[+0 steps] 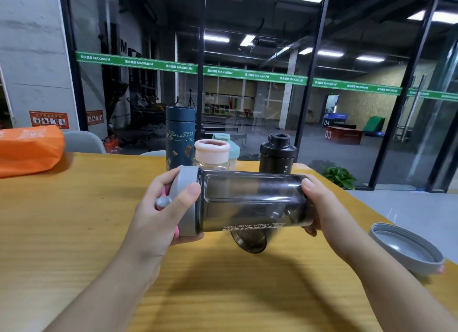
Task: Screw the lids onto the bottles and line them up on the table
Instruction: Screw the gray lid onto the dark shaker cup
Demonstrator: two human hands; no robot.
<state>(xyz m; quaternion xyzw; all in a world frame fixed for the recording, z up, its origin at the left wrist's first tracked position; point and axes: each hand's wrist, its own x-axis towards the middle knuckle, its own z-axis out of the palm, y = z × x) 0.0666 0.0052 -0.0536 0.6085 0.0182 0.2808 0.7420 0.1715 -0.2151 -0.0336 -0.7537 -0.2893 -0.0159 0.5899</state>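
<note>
A smoky translucent shaker bottle (250, 203) lies sideways in the air above the middle of the wooden tabletop (74, 232), white lettering upside down along its wall. The left hand (158, 215) curls fingers and thumb round its smooth grey lid (184, 200); the right hand (319, 208) grips the bottle's base. Beneath it sits a small dark cup-like piece (250, 242). A loose grey threaded lid (406, 247) rests at the right edge. Along the far edge stand a navy patterned flask (179, 138), a clear pink-lidded bottle (211, 153) and a matte black bottle (277, 153). An orange bag (27, 148) lies at the far-left corner.
</note>
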